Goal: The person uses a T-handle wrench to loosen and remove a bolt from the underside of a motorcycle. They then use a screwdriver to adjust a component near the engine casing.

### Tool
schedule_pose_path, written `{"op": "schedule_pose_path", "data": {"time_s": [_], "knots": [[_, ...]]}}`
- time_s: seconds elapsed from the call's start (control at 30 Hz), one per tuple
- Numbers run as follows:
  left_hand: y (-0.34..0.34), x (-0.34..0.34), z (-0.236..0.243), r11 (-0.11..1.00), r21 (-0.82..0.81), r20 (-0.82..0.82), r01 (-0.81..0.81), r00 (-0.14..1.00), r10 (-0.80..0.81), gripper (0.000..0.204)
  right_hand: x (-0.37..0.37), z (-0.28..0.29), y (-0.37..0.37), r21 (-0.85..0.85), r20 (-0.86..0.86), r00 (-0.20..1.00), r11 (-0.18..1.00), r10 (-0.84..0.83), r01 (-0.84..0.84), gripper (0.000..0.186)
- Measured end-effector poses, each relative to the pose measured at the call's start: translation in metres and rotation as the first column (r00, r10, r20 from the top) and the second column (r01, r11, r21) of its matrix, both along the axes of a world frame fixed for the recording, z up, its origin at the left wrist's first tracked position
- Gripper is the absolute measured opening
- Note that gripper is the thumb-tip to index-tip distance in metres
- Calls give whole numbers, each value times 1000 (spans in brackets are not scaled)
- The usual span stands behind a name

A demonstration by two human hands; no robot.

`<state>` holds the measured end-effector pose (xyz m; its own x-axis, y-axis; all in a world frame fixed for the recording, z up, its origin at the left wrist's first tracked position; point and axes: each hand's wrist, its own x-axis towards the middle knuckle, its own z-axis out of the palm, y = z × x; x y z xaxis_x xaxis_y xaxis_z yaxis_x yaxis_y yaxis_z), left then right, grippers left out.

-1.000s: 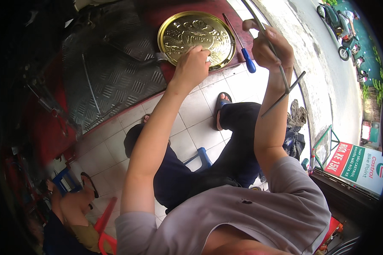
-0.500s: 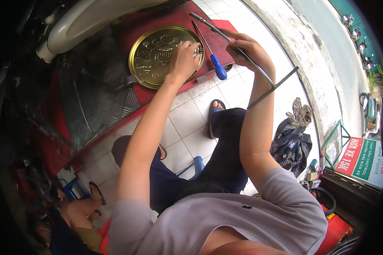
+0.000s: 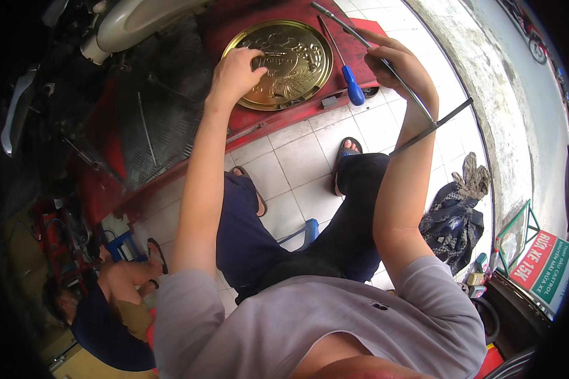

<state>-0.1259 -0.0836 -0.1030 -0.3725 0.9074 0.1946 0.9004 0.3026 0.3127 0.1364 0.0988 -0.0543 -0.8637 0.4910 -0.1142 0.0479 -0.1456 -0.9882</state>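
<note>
A round gold tray (image 3: 297, 76) with an embossed design lies on a red metal platform (image 3: 360, 31). My left hand (image 3: 239, 72) rests over its left side, thumb and fingers curved but apart, with nothing visible between them; the undersides of the fingertips are hidden. Raised at the platform's right corner, my right hand (image 3: 401, 72) is closed around a long metal T-handle wrench (image 3: 454, 112), whose crossbar lies across my right forearm in this view. Just right of the tray, between it and my right hand, lies a screwdriver (image 3: 354, 91) with a blue handle.
White vehicle bodywork (image 3: 133, 25) overhangs the platform, beside a black tread plate (image 3: 155, 132). A co-worker (image 3: 110, 325) sits at lower left. A blue stool (image 3: 310, 234) is between my legs. Crumpled cloths (image 3: 455, 221) and a signboard (image 3: 537, 262) are at right; a road with motorbikes lies beyond.
My left hand has moved leftward across the tray, from its right half to its left side, its fingers opening. My right hand still holds the wrench. The view has shifted, showing more of the co-worker.
</note>
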Motion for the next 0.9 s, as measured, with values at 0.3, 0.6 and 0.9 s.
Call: {"op": "schedule_pose_path", "data": {"time_s": [0.3,0.6,0.9], "knots": [[-52,-1,-17,900,-161,-196,-406,906,374,15,-39,-5,-28,20,132,965,973,226,-230,51],[-58,-23,-12,885,257,606,-388,778,165,18,-76,-13,-58,-51,224,843,869,490,-492,59],[-61,-46,-21,832,432,805,-348,565,-181,16,-89,-10,-66,-117,132,820,830,557,-545,59]]}}
